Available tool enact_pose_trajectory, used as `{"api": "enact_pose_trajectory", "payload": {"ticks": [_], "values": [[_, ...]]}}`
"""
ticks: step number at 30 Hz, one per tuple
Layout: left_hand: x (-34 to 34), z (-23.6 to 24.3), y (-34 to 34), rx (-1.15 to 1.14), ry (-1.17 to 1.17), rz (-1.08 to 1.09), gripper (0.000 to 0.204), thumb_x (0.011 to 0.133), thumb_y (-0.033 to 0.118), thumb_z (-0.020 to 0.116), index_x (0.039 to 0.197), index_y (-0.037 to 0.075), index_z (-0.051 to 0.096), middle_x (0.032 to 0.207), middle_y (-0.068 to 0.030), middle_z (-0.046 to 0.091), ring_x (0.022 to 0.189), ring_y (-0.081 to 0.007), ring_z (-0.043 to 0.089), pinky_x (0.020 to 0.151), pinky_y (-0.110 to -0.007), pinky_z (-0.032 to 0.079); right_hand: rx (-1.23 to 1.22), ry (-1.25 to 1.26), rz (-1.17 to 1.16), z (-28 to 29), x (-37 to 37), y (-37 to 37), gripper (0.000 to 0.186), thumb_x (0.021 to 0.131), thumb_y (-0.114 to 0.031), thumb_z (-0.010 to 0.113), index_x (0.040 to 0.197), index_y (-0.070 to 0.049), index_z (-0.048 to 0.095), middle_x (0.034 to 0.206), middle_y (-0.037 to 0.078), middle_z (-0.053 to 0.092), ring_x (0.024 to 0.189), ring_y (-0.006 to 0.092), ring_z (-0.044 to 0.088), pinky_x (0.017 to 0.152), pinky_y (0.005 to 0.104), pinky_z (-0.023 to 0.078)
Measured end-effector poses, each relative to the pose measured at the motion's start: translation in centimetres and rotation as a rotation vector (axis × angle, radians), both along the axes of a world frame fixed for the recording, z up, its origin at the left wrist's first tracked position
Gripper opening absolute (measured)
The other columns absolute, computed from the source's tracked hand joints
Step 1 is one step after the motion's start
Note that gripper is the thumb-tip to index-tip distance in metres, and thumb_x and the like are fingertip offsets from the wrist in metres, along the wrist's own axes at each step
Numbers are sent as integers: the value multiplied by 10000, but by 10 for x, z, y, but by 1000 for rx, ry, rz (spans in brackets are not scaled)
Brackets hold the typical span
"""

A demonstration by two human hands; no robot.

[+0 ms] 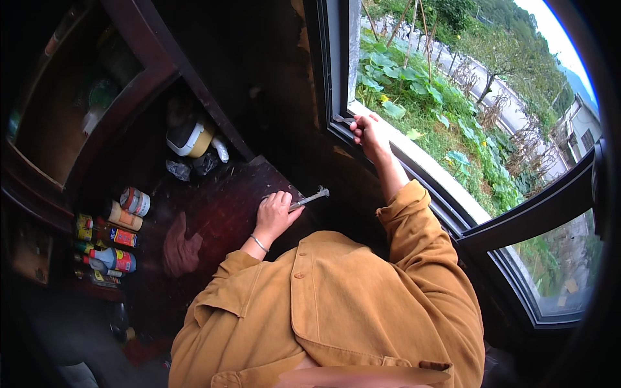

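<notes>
At the corner of the dark red cabinet top, my left hand is closed round a slim pale stick with a frayed, whitish end, which looks like a small brush. Its frayed end points right, past the cabinet's edge. My right hand reaches up to the lower inner corner of the dark window frame. Between its fingertips is pinched a thin greyish strip, touching the frame's corner; its kind cannot be made out.
Several bottles and jars stand at the cabinet's left side. A crumpled reddish-brown cloth lies on the top, and a white and yellow container with plastic bags stands behind. An opened window sash juts out right; plants grow outside.
</notes>
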State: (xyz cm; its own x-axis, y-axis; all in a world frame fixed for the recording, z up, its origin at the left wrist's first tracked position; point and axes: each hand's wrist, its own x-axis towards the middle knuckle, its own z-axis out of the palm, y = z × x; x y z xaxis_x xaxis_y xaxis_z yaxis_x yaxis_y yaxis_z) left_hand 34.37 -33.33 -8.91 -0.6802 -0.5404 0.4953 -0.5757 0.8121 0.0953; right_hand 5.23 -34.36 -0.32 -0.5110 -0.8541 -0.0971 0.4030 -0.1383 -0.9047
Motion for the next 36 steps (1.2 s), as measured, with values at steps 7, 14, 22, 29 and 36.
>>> {"api": "enact_pose_trajectory", "payload": {"ticks": [7,14,22,29,36], "values": [[-1,2,2,-3,-20,11,320,720,310,717,746,89,487,731,-60,519,696,-239,560,606,-352,471,-346,-125,-445,22,-32,34,125,832,-36,452,928,26,502,659,93,560,453,93,435,368,229,388],[0,2,1,7,-27,15,323,723,316,714,747,90,484,734,-58,520,700,-239,557,611,-354,469,196,242,45,37,-15,53,66,819,-103,519,837,-40,515,613,49,550,450,83,420,362,231,371],[-1,1,1,13,17,5,334,718,319,717,724,85,479,713,-67,516,680,-255,547,595,-359,462,232,258,4,22,2,-3,85,850,-103,464,864,-29,504,627,57,564,451,104,466,380,249,414],[0,1,0,-4,-2,-2,323,715,310,716,750,83,488,727,-61,519,692,-238,554,599,-343,461,145,479,43,10,6,-22,127,886,-152,449,892,-36,501,645,51,567,480,97,479,385,235,406],[-1,1,1,9,-6,7,322,716,316,714,746,86,491,730,-62,523,696,-238,559,608,-350,467,-17,276,98,6,4,1,85,882,-124,462,905,-55,506,658,48,562,490,87,446,406,232,407]]}}
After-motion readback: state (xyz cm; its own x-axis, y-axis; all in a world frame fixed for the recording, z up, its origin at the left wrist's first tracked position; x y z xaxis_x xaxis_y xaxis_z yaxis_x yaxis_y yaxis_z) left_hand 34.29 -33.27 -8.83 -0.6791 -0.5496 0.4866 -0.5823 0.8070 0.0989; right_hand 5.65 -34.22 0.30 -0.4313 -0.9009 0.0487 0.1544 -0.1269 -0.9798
